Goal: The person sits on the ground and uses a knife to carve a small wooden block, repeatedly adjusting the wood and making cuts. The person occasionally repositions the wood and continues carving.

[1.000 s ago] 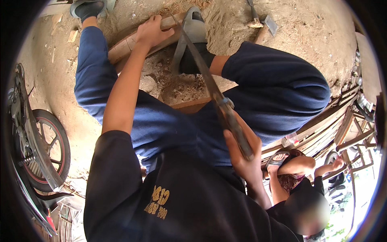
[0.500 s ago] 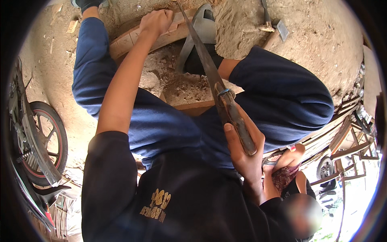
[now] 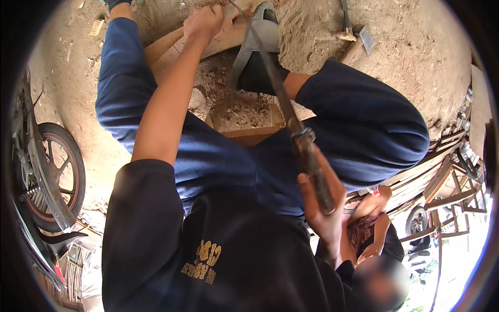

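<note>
My right hand (image 3: 325,208) is wrapped round the dark wooden handle of a handsaw (image 3: 273,78). Its long tapering blade runs up and left from the fist, seen nearly edge-on, with the tip close to my left hand (image 3: 204,23). That left hand is closed, fingers curled, against a curved wooden piece (image 3: 174,49) on the ground. Its fingertips are hidden, but it appears to hold the wood. My foot in a grey sandal (image 3: 260,36) and dark sock rests by the right part of the wood. Blade and wood overlap near the tip; contact cannot be made out.
A wooden frame edge (image 3: 252,136) and wood chips lie between my legs. A hammer-like tool (image 3: 346,23) and a flat metal blade (image 3: 367,40) lie at the upper right. A motorcycle wheel (image 3: 60,171) stands left; another person (image 3: 371,234) sits at lower right.
The saw has turned from showing its broad side to nearly edge-on. My right hand has shifted slightly down and right. In the picture, my left forearm sits a little further right.
</note>
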`<action>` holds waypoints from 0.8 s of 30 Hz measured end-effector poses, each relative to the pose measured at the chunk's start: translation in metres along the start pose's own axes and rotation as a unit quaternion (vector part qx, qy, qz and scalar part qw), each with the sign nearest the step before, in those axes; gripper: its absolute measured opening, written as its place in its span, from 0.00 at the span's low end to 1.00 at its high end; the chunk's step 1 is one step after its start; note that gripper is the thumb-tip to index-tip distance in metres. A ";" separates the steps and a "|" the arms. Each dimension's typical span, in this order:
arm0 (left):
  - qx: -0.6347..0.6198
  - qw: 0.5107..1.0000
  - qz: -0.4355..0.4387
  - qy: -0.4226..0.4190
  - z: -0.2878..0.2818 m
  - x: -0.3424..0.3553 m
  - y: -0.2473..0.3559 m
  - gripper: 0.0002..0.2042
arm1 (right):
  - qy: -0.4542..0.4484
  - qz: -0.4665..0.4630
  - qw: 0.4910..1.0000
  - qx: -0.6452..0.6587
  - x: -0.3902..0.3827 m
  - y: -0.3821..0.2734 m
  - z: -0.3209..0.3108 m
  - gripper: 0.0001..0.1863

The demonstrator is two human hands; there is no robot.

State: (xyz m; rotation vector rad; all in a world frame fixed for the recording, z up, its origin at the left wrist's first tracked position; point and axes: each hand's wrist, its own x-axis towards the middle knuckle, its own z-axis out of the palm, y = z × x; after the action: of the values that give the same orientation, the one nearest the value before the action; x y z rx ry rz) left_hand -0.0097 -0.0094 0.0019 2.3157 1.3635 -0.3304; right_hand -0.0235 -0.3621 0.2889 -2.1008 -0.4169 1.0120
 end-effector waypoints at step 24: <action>0.155 0.959 0.214 -0.101 -0.051 -0.042 -0.102 0.40 | -0.005 0.094 0.990 0.104 -0.031 0.011 -0.017 0.24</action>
State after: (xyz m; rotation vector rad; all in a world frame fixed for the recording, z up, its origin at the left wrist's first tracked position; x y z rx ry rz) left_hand -0.1195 0.0255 0.0389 2.6617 0.7255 -0.6567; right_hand -0.0300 -0.3951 0.3036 -1.9728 -0.1125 1.1225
